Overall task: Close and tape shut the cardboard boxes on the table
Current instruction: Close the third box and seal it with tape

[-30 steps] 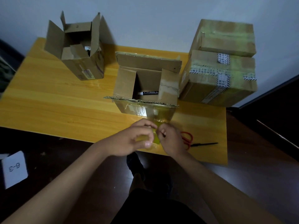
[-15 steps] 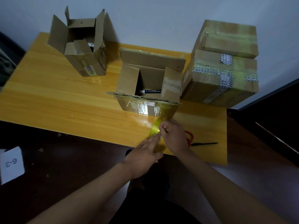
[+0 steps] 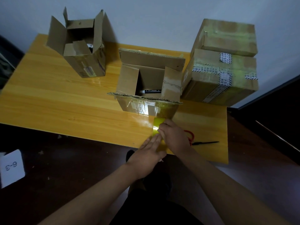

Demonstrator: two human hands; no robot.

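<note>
While two boxes are sitting unsealed, tape is being drawn out at the near edge of the wooden table (image 3: 48, 101). Two taped cartons (image 3: 222, 62) are being left stacked at the far right, apparently done. Directly ahead, the middle open box (image 3: 149, 88) is standing with flaps up and a black marker (image 3: 151, 90) lying inside. A smaller open box (image 3: 81, 51) is waiting far left, well apart from both hands.

A yellowish tape strip (image 3: 158, 125) is being stretched with its long axis running away from the body, towards the middle box's near wall; whether its far end is touching that wall cannot be told. It is being pinched by the right hand (image 3: 174, 137), thumb and fingers curled round it. The left hand (image 3: 148, 151) is being held flat, fingers straight, against the tape's near end. The roll itself is hidden. Red-handled scissors (image 3: 194, 140) are lying just beside the right hand, so that hand is judged nearer for cutting.
</note>
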